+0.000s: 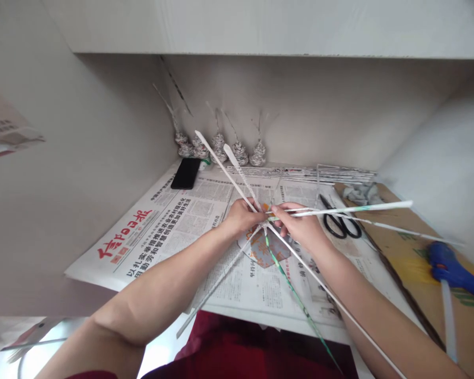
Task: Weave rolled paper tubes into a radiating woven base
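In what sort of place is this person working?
It looks like a craft nook, judging by the spread-out newspaper, the woven gourd-shaped pieces at the back, and the blue glue gun at the right.

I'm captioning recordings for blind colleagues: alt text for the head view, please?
A left hand and right hand pinch thin rods fanning out from one point, above newspaper. Behind are a black phone and gourd-like woven shapes; scissors and a blue tool lie right.
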Motion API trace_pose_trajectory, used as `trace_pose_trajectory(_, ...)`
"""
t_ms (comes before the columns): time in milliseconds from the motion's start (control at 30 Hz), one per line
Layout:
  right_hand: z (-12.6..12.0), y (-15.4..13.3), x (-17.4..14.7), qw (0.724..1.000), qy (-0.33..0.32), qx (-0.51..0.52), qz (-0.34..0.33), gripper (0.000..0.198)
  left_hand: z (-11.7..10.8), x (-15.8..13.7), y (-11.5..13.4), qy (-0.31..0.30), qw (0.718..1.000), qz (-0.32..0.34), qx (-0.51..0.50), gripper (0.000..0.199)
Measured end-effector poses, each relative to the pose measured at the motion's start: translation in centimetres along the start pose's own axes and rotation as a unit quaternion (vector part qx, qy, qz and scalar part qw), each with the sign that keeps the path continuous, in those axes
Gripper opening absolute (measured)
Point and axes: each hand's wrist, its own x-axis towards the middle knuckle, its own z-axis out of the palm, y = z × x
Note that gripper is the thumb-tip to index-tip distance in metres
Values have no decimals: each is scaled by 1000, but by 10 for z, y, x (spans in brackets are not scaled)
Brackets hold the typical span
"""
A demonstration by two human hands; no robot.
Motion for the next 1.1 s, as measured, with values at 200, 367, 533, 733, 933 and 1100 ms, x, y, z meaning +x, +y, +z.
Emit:
trace_pose_trajectory(200, 4, 2, 1, 999, 10, 33, 34, 24, -1, 1, 3, -14, 992, -58, -112, 22)
trace_pose_trajectory(367, 3, 5, 1, 999, 9, 35, 32, 22, -5, 3, 6, -42, 972, -117, -197, 28)
trace_pose_trajectory(533, 2, 3, -1, 1000, 18, 5, 7, 16, -5, 3, 10, -52, 961, -150, -226, 29)
trace_pose_trajectory(733, 3, 5, -1, 997, 37, -52, -35, 11, -1, 4, 10, -15, 958, -172, -228, 21)
trace_pose_trajectory(933, 5, -2, -5, 989, 57, -118, -75, 8, 1, 5, 5, -7, 957, -168, -237, 22)
trace_pose_trajectory(1100, 8, -6, -7, 987, 54, -120, -97, 7, 0, 4, 6, -4, 957, -167, -237, 32)
